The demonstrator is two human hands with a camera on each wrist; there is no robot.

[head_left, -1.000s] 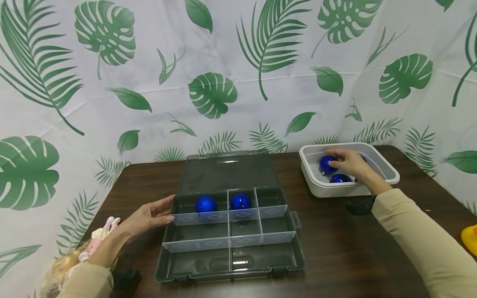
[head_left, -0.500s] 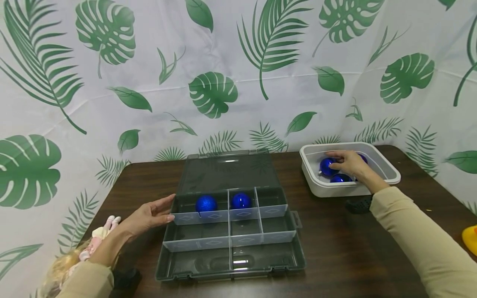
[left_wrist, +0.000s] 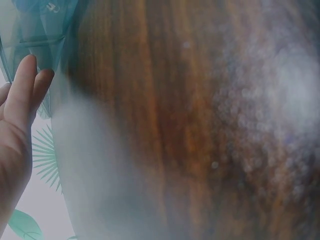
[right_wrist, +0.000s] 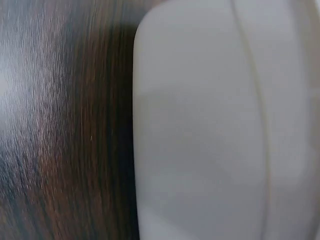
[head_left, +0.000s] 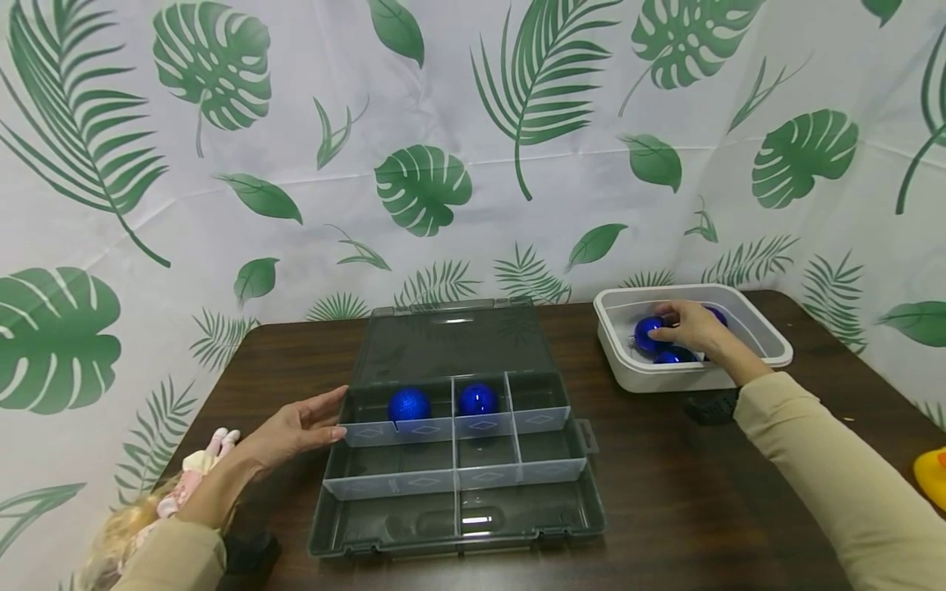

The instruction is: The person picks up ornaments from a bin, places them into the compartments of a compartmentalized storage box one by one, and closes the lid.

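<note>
1. Lower left of the frame: a doll (head_left: 190,484) lies partly behind the left forearm.
2. Left of centre: the left hand (head_left: 291,435), fingers and thumb apart, tips at the box's left edge.
3. Lower centre: the divided box (head_left: 392,519), lid laid back; a glittery blue ball (head_left: 409,405) sits in its top-left compartment, a shiny blue ball (head_left: 478,400) in the top-middle one.
4. Right of centre: in the white tub (head_left: 650,379), the right hand (head_left: 693,327) pinches a blue ornament (head_left: 647,336); others lie beside it.
5. Right edge: a yellow object (head_left: 933,474), cut off.
</note>
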